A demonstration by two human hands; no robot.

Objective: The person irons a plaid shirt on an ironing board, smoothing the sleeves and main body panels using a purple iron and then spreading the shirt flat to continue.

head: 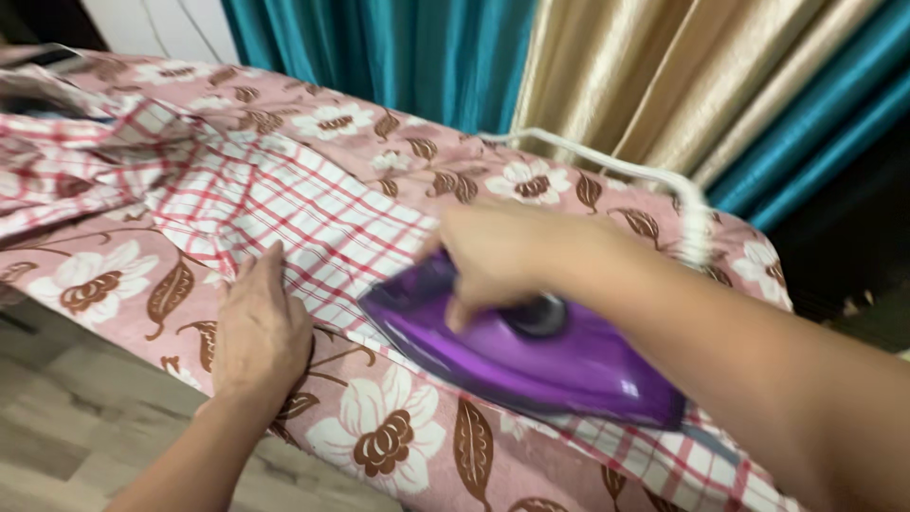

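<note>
My right hand grips the handle of a purple clothes iron that rests flat on a red-and-white checked cloth. The iron's tip points left. Its white cord curves behind my wrist. My left hand lies flat, fingers together, pressing the near edge of the checked cloth just left of the iron. The cloth is spread over a pink floral cover with white flowers and brown leaves.
More checked cloth lies bunched at the far left. Teal and beige curtains hang behind the surface. Grey wood-look floor shows at the lower left, below the covered surface's near edge.
</note>
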